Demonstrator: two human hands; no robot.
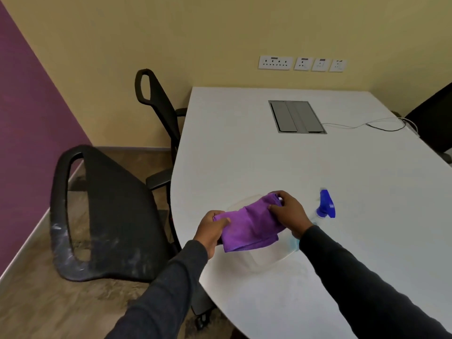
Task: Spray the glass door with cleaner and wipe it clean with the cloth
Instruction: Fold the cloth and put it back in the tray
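Observation:
A purple cloth (249,226) is stretched between both my hands just above the white table (244,148). My left hand (211,230) pinches its near-left corner. My right hand (288,212) grips its far-right edge. A clear spray bottle with a blue trigger head (326,204) stands on the table right behind my right hand and wrist, its lower body partly hidden by them. No glass door is in view.
A black office chair (107,216) stands close at the table's left edge, another (156,104) behind it. A grey cable hatch (296,116) and thin cables (367,124) lie on the far tabletop. A third chair (433,121) sits at the right edge.

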